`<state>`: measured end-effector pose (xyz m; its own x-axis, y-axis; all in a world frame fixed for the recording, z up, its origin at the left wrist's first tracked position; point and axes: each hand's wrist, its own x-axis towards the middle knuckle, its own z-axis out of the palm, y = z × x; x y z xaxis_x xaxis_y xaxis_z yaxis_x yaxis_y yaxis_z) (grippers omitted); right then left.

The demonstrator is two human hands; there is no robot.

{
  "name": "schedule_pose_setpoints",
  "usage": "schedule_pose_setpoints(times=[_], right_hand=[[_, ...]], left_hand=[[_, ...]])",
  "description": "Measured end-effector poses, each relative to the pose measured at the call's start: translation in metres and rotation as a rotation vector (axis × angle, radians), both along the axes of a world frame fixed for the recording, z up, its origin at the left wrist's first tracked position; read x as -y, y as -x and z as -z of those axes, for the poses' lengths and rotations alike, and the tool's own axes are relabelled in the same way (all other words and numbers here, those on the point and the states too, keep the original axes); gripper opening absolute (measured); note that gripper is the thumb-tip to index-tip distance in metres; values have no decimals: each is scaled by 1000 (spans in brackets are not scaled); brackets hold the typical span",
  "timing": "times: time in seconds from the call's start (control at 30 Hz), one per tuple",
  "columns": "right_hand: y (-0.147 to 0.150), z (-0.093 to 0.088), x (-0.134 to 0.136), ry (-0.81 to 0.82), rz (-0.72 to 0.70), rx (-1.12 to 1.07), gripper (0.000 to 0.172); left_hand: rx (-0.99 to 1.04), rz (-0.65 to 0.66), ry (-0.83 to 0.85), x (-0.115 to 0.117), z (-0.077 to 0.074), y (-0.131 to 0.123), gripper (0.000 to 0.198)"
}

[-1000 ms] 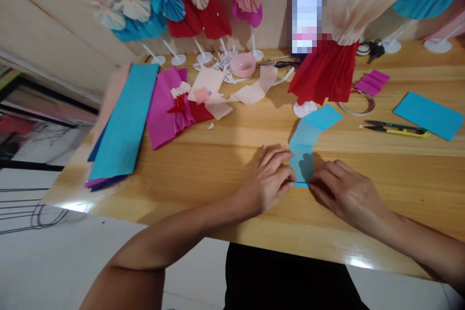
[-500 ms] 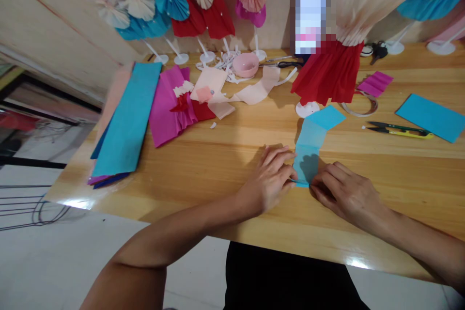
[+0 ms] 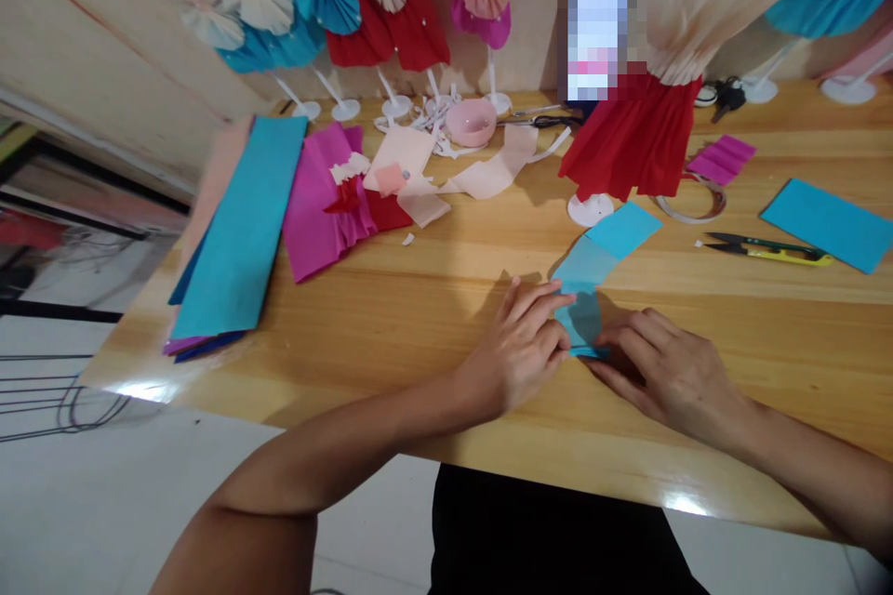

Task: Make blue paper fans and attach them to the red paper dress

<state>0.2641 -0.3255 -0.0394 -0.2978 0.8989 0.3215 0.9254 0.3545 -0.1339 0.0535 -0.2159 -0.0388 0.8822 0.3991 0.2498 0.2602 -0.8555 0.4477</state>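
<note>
A strip of blue crepe paper (image 3: pixel 584 268) lies on the wooden table between my hands, its near end folded into a narrow pleat. My left hand (image 3: pixel 525 349) pinches the left end of that fold between thumb and index finger, while its other fingers stretch over the strip's left edge. At the right end, my right hand (image 3: pixel 656 361) grips the fold with thumb and bent fingers. The far end of the strip turns up in a brighter blue flap near the white foot of a stand (image 3: pixel 590 210).
Yellow-handled thread snips (image 3: pixel 767 249), a tape roll (image 3: pixel 690 202) and a folded blue sheet (image 3: pixel 830 223) lie to the right. Crepe sheets (image 3: pixel 241 232) are stacked at left. A pink bowl (image 3: pixel 471 123), paper scraps and paper dresses on stands line the back, beside a blurred phone (image 3: pixel 596 28).
The blue strip's middle has swung a little to the left, and its near fold has shifted between my fingers. Both hands stay at nearly the same place.
</note>
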Motion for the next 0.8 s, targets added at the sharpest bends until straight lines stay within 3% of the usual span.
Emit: schedule_pose_setpoints(times=[0.3,0.8], right_hand=[[3,4,-3,20,-32,-7,9],[1,1,1,42,-23,-1,9]], left_hand=[[-17,23,-24,2,-2,-1,15],[-7,30,40,-2,0,-1,13]])
